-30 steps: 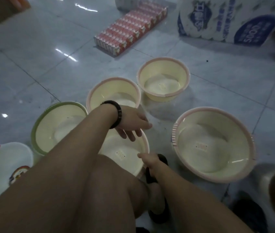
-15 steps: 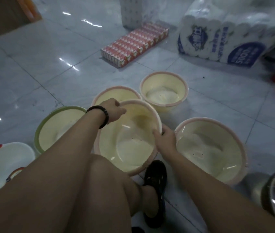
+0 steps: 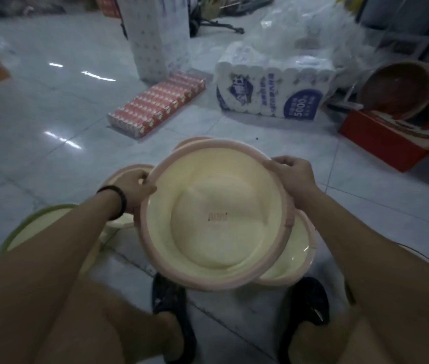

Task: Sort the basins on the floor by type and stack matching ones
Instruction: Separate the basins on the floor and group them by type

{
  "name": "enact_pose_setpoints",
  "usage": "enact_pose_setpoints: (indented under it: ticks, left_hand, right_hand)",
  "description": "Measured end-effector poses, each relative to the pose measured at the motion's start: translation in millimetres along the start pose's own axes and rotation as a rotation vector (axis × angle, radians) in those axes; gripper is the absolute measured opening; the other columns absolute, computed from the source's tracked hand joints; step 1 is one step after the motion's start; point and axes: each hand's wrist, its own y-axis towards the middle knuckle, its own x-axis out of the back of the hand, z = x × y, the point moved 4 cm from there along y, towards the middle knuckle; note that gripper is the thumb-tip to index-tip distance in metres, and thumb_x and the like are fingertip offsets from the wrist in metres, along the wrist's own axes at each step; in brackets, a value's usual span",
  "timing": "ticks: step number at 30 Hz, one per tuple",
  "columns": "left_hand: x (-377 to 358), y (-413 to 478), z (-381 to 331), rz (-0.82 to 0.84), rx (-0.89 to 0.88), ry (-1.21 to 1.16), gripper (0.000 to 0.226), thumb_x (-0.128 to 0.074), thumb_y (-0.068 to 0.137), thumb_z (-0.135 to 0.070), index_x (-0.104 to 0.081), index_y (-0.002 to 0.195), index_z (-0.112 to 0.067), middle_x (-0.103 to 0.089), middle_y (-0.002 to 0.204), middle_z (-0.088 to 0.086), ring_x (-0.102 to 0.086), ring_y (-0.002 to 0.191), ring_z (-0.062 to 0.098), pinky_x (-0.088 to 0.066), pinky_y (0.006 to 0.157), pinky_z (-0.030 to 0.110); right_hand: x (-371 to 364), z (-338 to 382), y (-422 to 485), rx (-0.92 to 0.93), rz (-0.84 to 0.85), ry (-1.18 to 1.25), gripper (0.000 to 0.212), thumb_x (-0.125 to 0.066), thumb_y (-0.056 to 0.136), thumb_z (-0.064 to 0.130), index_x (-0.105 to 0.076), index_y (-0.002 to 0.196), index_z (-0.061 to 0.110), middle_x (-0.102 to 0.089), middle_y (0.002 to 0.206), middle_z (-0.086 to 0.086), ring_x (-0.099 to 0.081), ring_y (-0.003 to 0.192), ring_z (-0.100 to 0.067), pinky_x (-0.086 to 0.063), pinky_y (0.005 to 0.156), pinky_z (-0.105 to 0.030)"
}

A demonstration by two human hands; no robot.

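A cream basin with a pink rim (image 3: 216, 219) hangs lifted above the floor, tilted toward me. My left hand (image 3: 134, 187) grips its left rim and my right hand (image 3: 293, 177) grips its right rim. Under its right side lies a larger pink-rimmed basin (image 3: 297, 258), mostly hidden. Another pink-rimmed basin (image 3: 126, 172) shows behind my left hand, and a further pink rim (image 3: 192, 140) peeks over the held basin's far edge. A green-rimmed basin (image 3: 37, 227) sits at the left, partly covered by my forearm.
My two dark shoes (image 3: 171, 306) stand on the pale tiled floor below the basin. A red carton pack (image 3: 158, 103), a toilet-paper pack (image 3: 271, 90), a red box (image 3: 384, 137) and a brown basin (image 3: 399, 88) lie farther back.
Both hands have raised the pink-rimmed basin off the floor, up and to the right, over the larger basin. The view has tilted up toward the room.
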Motion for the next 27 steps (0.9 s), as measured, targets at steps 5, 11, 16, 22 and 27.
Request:
enact_pose_setpoints:
  ticks: [5, 11, 16, 22, 27]
  left_hand:
    - [-69, 29, -17, 0.004, -0.003, 0.082, 0.033, -0.063, 0.096, -0.026, -0.065, 0.127, -0.015, -0.069, 0.118, 0.013, -0.063, 0.094, 0.029, -0.053, 0.080, 0.038]
    - [-157, 62, -41, 0.059, 0.002, 0.011, 0.023, -0.061, 0.094, -0.024, -0.069, 0.114, -0.015, -0.071, 0.105, 0.010, -0.064, 0.084, 0.029, -0.053, 0.063, 0.032]
    - [-221, 76, -34, 0.159, 0.112, -0.256, 0.014, -0.070, 0.093, -0.020, -0.068, 0.107, -0.022, -0.070, 0.095, 0.007, -0.071, 0.077, 0.032, -0.061, 0.050, 0.045]
    - [-271, 89, -3, 0.174, 0.179, -0.117, 0.036, -0.078, 0.077, -0.023, -0.068, 0.111, -0.028, -0.074, 0.101, 0.000, -0.069, 0.095, 0.026, -0.059, 0.091, 0.042]
    - [-308, 104, 42, 0.168, 0.174, -0.042, 0.046, -0.056, 0.067, -0.020, -0.061, 0.109, -0.039, -0.069, 0.104, -0.001, -0.068, 0.091, 0.028, -0.060, 0.089, 0.044]
  right_hand:
    - [45, -82, 15, -0.187, -0.263, 0.069, 0.025, -0.077, 0.093, 0.036, -0.081, 0.093, 0.011, -0.078, 0.084, -0.004, -0.072, 0.081, -0.023, -0.057, 0.073, -0.033]
    - [80, -162, 11, -0.237, -0.311, -0.195, 0.024, -0.064, 0.100, 0.036, -0.077, 0.113, 0.020, -0.072, 0.101, 0.003, -0.068, 0.102, -0.027, -0.051, 0.085, -0.035]
    - [92, -195, 24, -0.306, -0.324, -0.460, 0.037, -0.059, 0.098, 0.018, -0.068, 0.133, 0.017, -0.072, 0.128, -0.012, -0.062, 0.122, -0.040, -0.048, 0.102, -0.041]
    - [91, -236, 27, -0.423, -0.324, -0.566, 0.031, -0.056, 0.100, 0.010, -0.065, 0.130, 0.010, -0.069, 0.127, -0.015, -0.064, 0.117, -0.038, -0.041, 0.086, -0.032]
    - [84, -254, 26, -0.486, -0.284, -0.669, 0.029, -0.056, 0.102, 0.011, -0.071, 0.127, 0.005, -0.072, 0.124, -0.018, -0.066, 0.109, -0.036, -0.043, 0.080, -0.032]
